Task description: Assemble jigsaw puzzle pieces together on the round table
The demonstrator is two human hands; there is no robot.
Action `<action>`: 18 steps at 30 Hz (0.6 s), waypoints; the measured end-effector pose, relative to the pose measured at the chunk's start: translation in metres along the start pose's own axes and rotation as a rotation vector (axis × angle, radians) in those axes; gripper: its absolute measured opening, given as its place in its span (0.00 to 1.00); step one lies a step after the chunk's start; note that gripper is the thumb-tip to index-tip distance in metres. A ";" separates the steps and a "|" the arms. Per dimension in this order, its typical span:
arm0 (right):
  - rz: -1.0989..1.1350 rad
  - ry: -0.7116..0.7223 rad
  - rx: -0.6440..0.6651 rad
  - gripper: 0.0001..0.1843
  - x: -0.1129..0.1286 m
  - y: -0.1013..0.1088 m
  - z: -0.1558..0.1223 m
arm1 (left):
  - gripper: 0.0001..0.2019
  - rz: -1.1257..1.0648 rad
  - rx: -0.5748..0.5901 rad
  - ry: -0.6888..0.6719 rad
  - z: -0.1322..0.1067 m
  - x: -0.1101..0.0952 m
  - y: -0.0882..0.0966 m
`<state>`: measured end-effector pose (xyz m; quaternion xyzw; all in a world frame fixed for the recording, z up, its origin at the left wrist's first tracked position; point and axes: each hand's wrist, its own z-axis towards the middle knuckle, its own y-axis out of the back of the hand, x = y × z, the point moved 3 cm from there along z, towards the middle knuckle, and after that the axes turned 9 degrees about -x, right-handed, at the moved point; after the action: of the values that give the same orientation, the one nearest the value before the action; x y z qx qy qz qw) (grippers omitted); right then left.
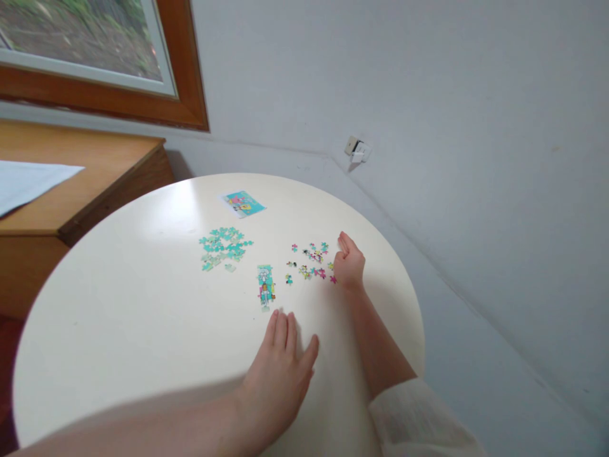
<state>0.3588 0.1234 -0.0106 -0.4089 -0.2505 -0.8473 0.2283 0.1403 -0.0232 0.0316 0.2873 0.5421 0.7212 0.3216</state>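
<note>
My left hand [280, 374] lies flat on the round cream table [118, 317], fingers stretched out, just below a small joined strip of puzzle pieces [266, 285]. My right hand [349, 261] rests at the right side of a scatter of pink and mixed loose pieces [311, 259], fingers curled under; whether they hold a piece is hidden. A heap of teal pieces [224, 247] lies further left. A small printed picture card [242, 203] lies near the table's far edge.
A wooden cabinet [80, 190] with a white sheet of paper [28, 181] on it stands left of the table. A framed picture [95, 57] hangs above it. A wall socket with a plug [358, 150] sits low on the grey wall.
</note>
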 end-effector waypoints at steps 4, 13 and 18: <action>0.013 -0.004 -0.006 0.35 0.002 -0.001 -0.001 | 0.20 -0.006 -0.001 -0.006 0.000 0.000 0.001; 0.051 0.020 0.059 0.33 0.009 -0.003 -0.004 | 0.20 -0.007 0.035 -0.007 0.002 0.000 0.004; -0.179 0.163 0.259 0.23 0.020 -0.008 -0.010 | 0.20 0.003 0.004 -0.007 0.001 -0.001 0.001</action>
<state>0.3369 0.1196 -0.0014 -0.2820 -0.3738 -0.8552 0.2223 0.1413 -0.0232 0.0331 0.2914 0.5420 0.7194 0.3221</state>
